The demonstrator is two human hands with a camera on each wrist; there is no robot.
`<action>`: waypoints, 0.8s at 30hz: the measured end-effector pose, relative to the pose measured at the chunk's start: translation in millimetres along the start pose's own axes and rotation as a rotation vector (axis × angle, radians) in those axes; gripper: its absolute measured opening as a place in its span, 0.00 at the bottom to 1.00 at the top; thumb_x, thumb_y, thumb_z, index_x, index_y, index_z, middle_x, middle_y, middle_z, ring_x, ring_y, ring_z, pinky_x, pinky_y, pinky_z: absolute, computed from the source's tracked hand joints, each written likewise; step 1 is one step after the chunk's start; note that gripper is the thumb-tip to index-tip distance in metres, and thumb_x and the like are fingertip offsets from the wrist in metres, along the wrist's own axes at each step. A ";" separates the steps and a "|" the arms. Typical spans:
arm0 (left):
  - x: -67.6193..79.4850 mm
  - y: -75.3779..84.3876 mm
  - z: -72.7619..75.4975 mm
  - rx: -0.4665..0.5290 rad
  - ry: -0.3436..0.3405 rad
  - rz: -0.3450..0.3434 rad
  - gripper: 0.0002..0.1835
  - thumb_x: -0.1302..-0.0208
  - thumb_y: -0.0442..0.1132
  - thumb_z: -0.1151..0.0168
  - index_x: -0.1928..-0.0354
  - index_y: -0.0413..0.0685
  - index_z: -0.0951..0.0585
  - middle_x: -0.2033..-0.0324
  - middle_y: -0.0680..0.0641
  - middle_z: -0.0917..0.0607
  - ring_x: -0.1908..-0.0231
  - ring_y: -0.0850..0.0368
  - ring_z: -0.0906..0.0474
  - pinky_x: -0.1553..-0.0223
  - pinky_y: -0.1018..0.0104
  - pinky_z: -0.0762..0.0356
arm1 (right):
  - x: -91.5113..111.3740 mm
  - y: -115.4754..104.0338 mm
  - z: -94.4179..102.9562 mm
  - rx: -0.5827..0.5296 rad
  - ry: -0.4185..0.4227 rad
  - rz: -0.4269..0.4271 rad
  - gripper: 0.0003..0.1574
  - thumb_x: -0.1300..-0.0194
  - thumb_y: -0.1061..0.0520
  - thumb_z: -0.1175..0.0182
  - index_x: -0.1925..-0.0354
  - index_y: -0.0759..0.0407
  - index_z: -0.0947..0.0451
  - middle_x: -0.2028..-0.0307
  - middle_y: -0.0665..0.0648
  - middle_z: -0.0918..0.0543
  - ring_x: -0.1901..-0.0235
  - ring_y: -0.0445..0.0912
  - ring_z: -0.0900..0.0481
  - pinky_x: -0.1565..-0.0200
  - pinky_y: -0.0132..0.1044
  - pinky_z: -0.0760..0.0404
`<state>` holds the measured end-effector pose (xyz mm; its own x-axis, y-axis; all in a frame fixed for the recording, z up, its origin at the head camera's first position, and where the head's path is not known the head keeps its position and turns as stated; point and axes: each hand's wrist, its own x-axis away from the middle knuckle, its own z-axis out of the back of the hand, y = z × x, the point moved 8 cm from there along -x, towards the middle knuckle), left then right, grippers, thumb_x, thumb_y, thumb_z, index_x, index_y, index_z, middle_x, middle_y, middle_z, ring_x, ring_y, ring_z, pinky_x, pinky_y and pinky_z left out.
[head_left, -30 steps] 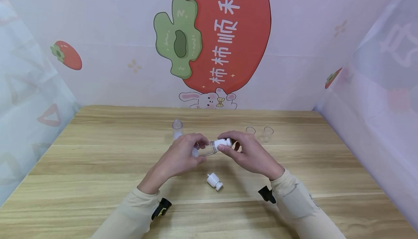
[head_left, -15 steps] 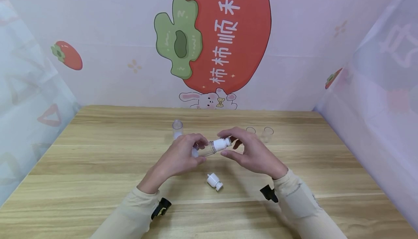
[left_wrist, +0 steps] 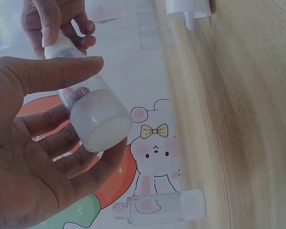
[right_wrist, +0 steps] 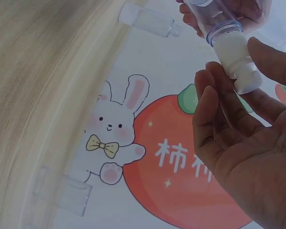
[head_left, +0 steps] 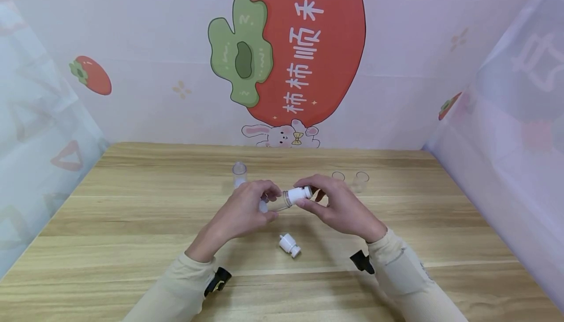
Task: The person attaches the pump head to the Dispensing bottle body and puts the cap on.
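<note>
My left hand grips a clear bottle with a frosted white base, tilted over the middle of the table. A white pump head sits on its neck, at the end facing my right hand. The thumb and index fingertips of that hand pinch the pump head's sides, while its other fingers curl loosely behind. In front of both hands, a second white pump head lies on its side. Beyond the left hand stands another clear bottle with a bare threaded neck.
Two clear cylindrical covers, a right one and a left one, stand at the back right, the left partly behind the right hand. The wooden table ends at a printed cloth backdrop, with more cloth on both sides.
Half a second ago the right fingers and thumb had spread off the pump head and moved slightly right; now they are back against it. The left hand and bottle have stayed put.
</note>
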<state>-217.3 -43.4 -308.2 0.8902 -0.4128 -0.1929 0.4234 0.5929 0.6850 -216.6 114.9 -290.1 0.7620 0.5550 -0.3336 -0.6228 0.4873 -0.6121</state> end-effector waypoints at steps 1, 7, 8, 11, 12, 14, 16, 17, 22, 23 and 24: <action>0.0 0.1 0.0 0.000 0.002 0.000 0.18 0.48 0.29 0.22 0.54 0.41 0.16 0.59 0.44 0.14 0.58 0.47 0.19 0.53 0.55 0.20 | -0.1 0.3 -0.1 0.000 0.000 -0.008 0.17 0.35 0.59 0.30 0.48 0.54 0.18 0.59 0.43 0.16 0.63 0.41 0.22 0.60 0.37 0.18; 0.1 1.3 0.2 -0.018 0.006 -0.006 0.18 0.49 0.29 0.22 0.56 0.43 0.16 0.62 0.48 0.14 0.60 0.49 0.20 0.54 0.56 0.21 | -0.2 3.2 -1.6 0.007 -0.004 -0.052 0.14 0.33 0.53 0.31 0.50 0.51 0.17 0.63 0.41 0.17 0.64 0.40 0.22 0.60 0.37 0.20; 0.1 1.4 0.1 -0.021 0.005 -0.008 0.18 0.49 0.29 0.22 0.56 0.43 0.16 0.62 0.48 0.14 0.60 0.49 0.20 0.54 0.56 0.21 | 0.0 3.4 -1.5 0.009 -0.004 -0.056 0.14 0.33 0.53 0.31 0.49 0.51 0.17 0.63 0.41 0.17 0.63 0.40 0.22 0.60 0.38 0.20; 0.0 1.9 -0.1 -0.022 0.002 -0.013 0.17 0.49 0.30 0.22 0.56 0.43 0.16 0.62 0.49 0.15 0.60 0.49 0.20 0.55 0.57 0.21 | 0.5 3.7 -1.1 0.010 -0.001 -0.058 0.17 0.33 0.52 0.31 0.47 0.52 0.18 0.62 0.42 0.17 0.62 0.40 0.22 0.59 0.41 0.19; 0.0 2.1 -0.1 -0.021 0.001 -0.014 0.17 0.49 0.30 0.22 0.56 0.43 0.16 0.63 0.49 0.15 0.60 0.49 0.20 0.55 0.57 0.21 | 0.7 3.2 -0.7 0.009 0.000 -0.055 0.18 0.33 0.52 0.31 0.46 0.53 0.18 0.61 0.42 0.17 0.62 0.40 0.22 0.58 0.42 0.19; 0.0 2.2 -0.1 -0.020 0.001 -0.015 0.17 0.49 0.30 0.22 0.57 0.43 0.16 0.63 0.49 0.15 0.61 0.49 0.20 0.56 0.57 0.21 | 1.4 1.9 0.6 0.012 0.003 -0.045 0.21 0.34 0.53 0.30 0.44 0.54 0.19 0.59 0.43 0.17 0.60 0.41 0.21 0.58 0.44 0.18; -0.1 1.9 -0.1 -0.018 0.002 -0.014 0.17 0.49 0.29 0.22 0.57 0.42 0.16 0.63 0.48 0.15 0.61 0.49 0.20 0.56 0.57 0.21 | 1.7 -0.3 2.2 0.010 0.007 -0.020 0.24 0.36 0.56 0.28 0.43 0.56 0.20 0.56 0.45 0.16 0.59 0.43 0.20 0.58 0.45 0.18; -0.1 1.8 0.0 -0.015 0.003 -0.013 0.17 0.49 0.29 0.22 0.57 0.42 0.16 0.63 0.47 0.14 0.61 0.49 0.20 0.56 0.57 0.21 | 1.8 -1.1 2.9 0.012 0.009 -0.005 0.25 0.37 0.57 0.27 0.42 0.56 0.20 0.55 0.46 0.16 0.59 0.44 0.20 0.58 0.44 0.18; 0.0 1.4 -0.3 -0.006 0.001 -0.010 0.16 0.49 0.29 0.22 0.57 0.41 0.16 0.62 0.44 0.14 0.61 0.48 0.19 0.55 0.55 0.20 | 1.1 -5.4 4.7 0.005 0.008 0.066 0.28 0.41 0.64 0.26 0.43 0.58 0.20 0.51 0.48 0.15 0.59 0.45 0.19 0.58 0.45 0.17; 0.2 1.8 -0.3 -0.006 0.001 -0.009 0.16 0.49 0.29 0.22 0.57 0.41 0.16 0.62 0.44 0.14 0.61 0.48 0.19 0.55 0.56 0.20 | 0.9 -5.9 4.5 0.006 0.006 0.074 0.27 0.41 0.65 0.26 0.43 0.58 0.20 0.51 0.47 0.15 0.59 0.44 0.19 0.59 0.43 0.17; 0.1 1.7 -0.4 -0.007 0.000 -0.011 0.16 0.49 0.29 0.22 0.57 0.41 0.16 0.63 0.45 0.14 0.61 0.49 0.19 0.55 0.56 0.20 | 0.6 -6.5 4.2 0.005 0.004 0.082 0.27 0.41 0.65 0.26 0.44 0.58 0.19 0.52 0.47 0.15 0.59 0.44 0.19 0.59 0.44 0.17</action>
<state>-216.4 -42.1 -307.4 0.8854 -0.4192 -0.2008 0.4345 0.5931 0.6778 -212.9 114.8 -283.3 0.7093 0.5905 -0.3850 -0.6837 0.4435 -0.5795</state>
